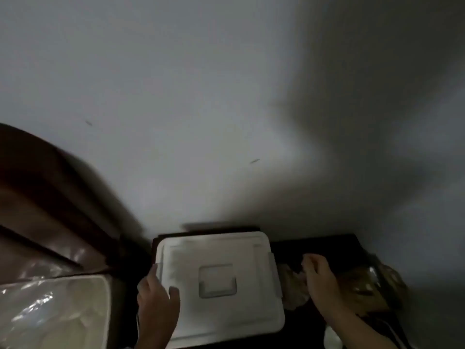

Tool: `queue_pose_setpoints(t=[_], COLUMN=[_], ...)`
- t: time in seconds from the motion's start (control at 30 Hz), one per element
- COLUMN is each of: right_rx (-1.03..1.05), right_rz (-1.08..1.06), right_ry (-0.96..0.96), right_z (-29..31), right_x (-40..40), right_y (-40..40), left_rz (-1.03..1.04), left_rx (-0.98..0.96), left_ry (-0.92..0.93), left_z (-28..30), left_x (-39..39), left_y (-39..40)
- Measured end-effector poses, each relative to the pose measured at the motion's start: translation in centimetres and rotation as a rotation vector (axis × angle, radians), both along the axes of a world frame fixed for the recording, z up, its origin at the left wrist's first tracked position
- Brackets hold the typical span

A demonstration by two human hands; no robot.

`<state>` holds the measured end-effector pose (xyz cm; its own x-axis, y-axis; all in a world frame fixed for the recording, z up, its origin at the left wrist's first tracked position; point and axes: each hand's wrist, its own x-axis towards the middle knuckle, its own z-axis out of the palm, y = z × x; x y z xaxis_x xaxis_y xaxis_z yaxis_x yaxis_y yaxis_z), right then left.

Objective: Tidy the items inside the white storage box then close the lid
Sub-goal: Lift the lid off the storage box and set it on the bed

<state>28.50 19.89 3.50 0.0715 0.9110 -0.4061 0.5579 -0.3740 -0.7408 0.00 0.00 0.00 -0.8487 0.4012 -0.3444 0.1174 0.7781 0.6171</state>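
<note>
Pinching the left edge of the lid (221, 253), fingers of the left hand (156, 301) clamp it; right hand (320, 280) beside it, unclear.

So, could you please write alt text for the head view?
A white storage box with its lid on sits on a dark surface. The left hand grips the lid's left edge, and the right hand is over crumpled items beside the box.
</note>
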Motion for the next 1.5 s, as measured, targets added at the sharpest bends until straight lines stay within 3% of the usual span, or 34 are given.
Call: queue_pose_setpoints(t=[0.2,0.4,0.57,0.93,1.13,1.27,1.33,1.43,1.5], right_rx=[-0.100,-0.046,0.030,0.140,-0.211,-0.197,-0.066,0.253,0.322], right_rz=[0.159,0.156,0.151,0.128,-0.038,-0.116,-0.010,0.447,0.724], right_ry=[-0.030,-0.123,-0.195,-0.265,-0.214,-0.192,-0.291,-0.382,-0.386], right_z=[-8.5,-14.5,-16.5,-16.9,-18.3,-18.4,-17.5,-14.7,-13.4], right_x=[-3.5,-4.0,-4.2,-4.6,-3.1,-3.6,-4.1,-5.6,-7.5], right_y=[-0.6,-0.9,-1.5,-2.0,0.2,1.1,0.8,-0.8,-2.0], left_rz=[-0.161,-0.531,-0.558,-0.557,-0.571,-0.566,-0.576,-0.594,-0.578], left_rx=[-0.227,-0.362,-0.487,-0.524,-0.531,-0.531,-0.528,-0.503,-0.456], left_ry=[0.081,-0.103,-0.132,-0.163,-0.133,-0.103,-0.098,-0.078,0.018], left_z=[-6.5,-9.7,-10.4,-10.7,-10.8,-11.1,-11.0,-10.9,-10.7], left_x=[1.6,4.3,4.9,4.9,5.0,5.1,5.1,4.9,4.7], left_y=[1.6,4.3,5.6,6.0,5.9,5.9,5.8,5.5,5.0])
